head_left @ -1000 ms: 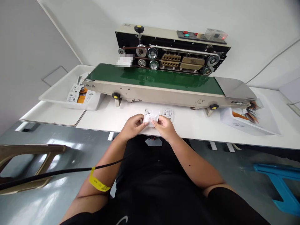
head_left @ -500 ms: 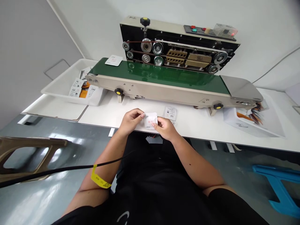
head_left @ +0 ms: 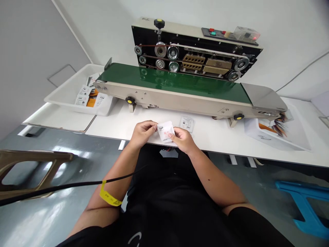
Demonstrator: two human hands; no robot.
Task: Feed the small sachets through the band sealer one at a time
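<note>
Sachet (head_left: 163, 131), red print (head_left: 166, 133) unreadable, between fingers (head_left: 174, 138)

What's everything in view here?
Table: one, white, across view
Conveyor: one, green and beige, on table
Roller machine: one, black and beige, behind conveyor
Bins: two, white, at conveyor's ends
Bin packets: several, white and orange, inside
Unclear item: one, grey, conveyor's left end
Held packet: one, white, near table edge
Table packets: count unclear, white, right of held packet
Partial stools: two, brown left, blue right
Cable: one, black, lower left
Left hand: one, bare, on packet
Right hand: one, bare, on packet
</note>
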